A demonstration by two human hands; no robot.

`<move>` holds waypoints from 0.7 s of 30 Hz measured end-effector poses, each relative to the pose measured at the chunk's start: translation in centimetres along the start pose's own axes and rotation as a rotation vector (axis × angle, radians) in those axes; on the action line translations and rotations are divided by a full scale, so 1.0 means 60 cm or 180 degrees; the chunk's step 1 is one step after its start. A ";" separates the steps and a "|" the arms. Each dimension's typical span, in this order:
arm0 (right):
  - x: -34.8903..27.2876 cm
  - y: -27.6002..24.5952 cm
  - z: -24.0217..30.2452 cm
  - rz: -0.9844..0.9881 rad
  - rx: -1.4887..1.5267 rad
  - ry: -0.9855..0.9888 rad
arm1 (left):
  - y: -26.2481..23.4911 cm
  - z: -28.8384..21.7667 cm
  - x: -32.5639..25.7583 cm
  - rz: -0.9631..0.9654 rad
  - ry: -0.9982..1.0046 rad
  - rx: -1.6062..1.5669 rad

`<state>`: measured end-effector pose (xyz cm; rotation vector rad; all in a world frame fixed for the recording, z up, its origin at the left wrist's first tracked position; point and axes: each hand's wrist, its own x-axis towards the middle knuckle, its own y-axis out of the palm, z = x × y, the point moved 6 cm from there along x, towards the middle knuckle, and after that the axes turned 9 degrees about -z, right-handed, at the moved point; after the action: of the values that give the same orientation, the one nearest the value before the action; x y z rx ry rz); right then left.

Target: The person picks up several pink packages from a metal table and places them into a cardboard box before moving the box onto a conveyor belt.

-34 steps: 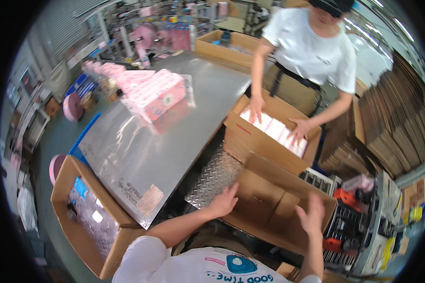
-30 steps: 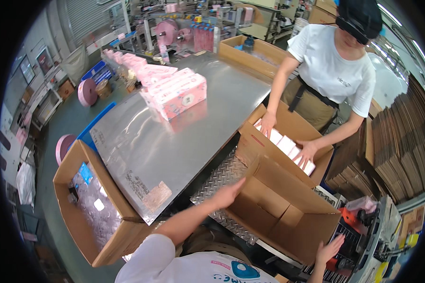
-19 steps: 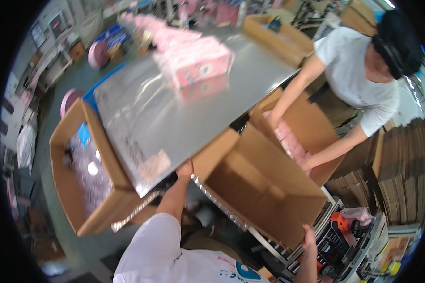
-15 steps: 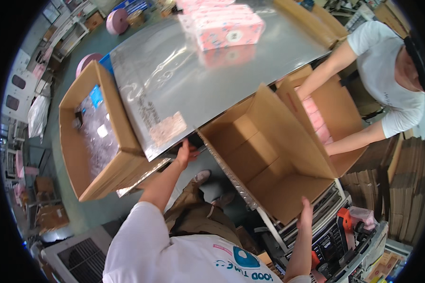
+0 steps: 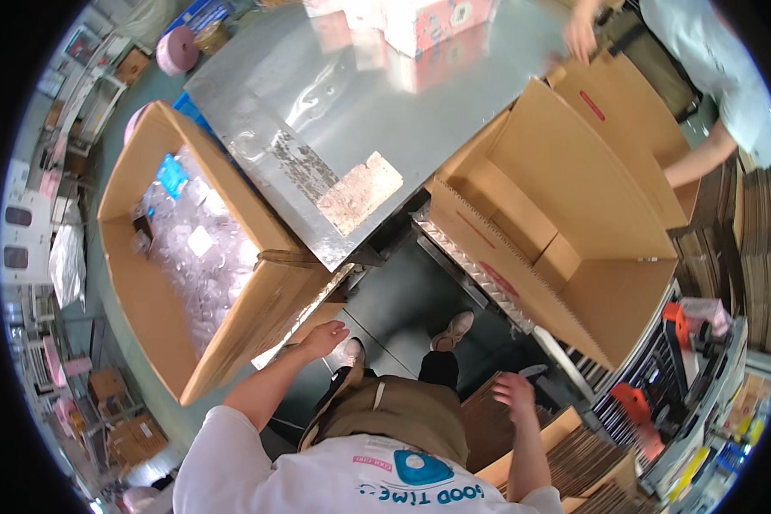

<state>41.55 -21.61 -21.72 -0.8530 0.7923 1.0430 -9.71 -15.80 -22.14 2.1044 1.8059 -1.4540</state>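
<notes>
My left hand (image 5: 324, 340) hangs in the air beside the carton of clear plastic scraps (image 5: 257, 330), holding nothing, its fingers loosely bent and a little apart. To the right, my right hand (image 5: 516, 396) is raised above a bundle of flat brown cardboard (image 5: 565, 458), empty with fingers spread. Beyond it, an open empty carton (image 5: 565, 184) rests on a roller conveyor (image 5: 582, 364), touched by neither hand. Crumpled clear plastic (image 5: 210, 257) and a blue wrapper (image 5: 171, 176) fill the left carton.
A metal table (image 5: 265, 107) carries pink packs (image 5: 433, 21) at its far side. At the far right, a co-worker's hands (image 5: 580, 38) are around another carton (image 5: 612, 103). A machine with orange parts (image 5: 638, 415) borders the conveyor, and stacked flat cartons (image 5: 764, 248) stand behind.
My left hand has come away from the table corner, and my right hand has left the open carton's near edge. One co-worker's hand has risen out of the other carton. The view has shifted.
</notes>
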 end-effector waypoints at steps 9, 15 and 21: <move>0.221 0.515 0.017 0.1109 -0.3027 -0.2342 | 0.196 0.275 0.187 -0.0052 0.0092 0.1095; 0.485 0.735 0.080 0.0710 -0.3254 -0.2581 | 0.315 0.420 0.391 -0.0117 -0.0454 0.0845; 0.685 0.937 0.087 0.0073 -0.3886 -0.4352 | 0.355 0.475 0.535 -0.1465 -0.0076 0.0527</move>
<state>1.87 13.90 -66.89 -0.8145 -1.1135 1.7653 -13.83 -13.70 -69.82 1.7941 2.3471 -1.7635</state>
